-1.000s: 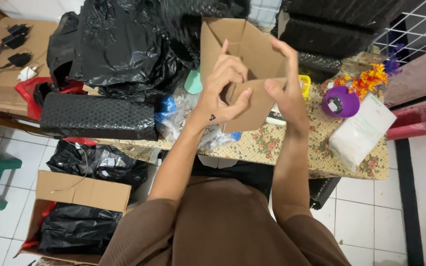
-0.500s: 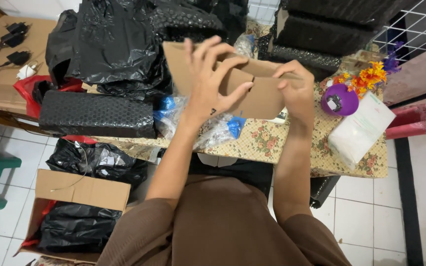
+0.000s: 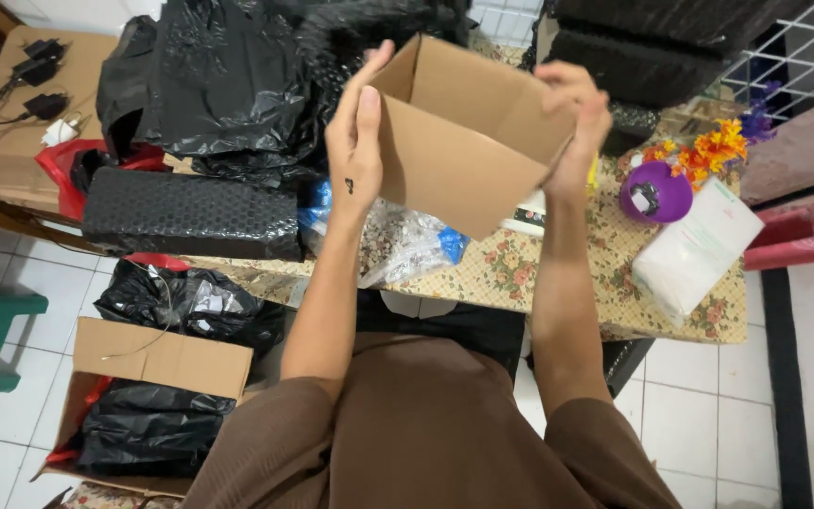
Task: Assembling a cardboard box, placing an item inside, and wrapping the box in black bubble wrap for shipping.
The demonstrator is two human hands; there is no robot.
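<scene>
I hold a brown cardboard box [image 3: 463,141] up in the air above a table with a floral cloth [image 3: 520,273]. The box stands open, its mouth tilted toward the far side. My left hand [image 3: 355,141] presses flat against its left wall, fingers pointing up. My right hand [image 3: 577,118] grips the right wall and upper corner. Under the box on the table lies a clear plastic bag with small pale pieces [image 3: 398,245].
Black plastic bags [image 3: 228,75] and a long black wrapped parcel [image 3: 190,217] crowd the table's left. A purple round container [image 3: 657,193], orange flowers [image 3: 708,146] and a white packet [image 3: 699,250] sit on the right. On the tiled floor stands a carton with black bags [image 3: 143,405].
The cardboard went from a folded, flattened shape between my hands to a squared-up open box. My left hand shifted from its front face to its left wall.
</scene>
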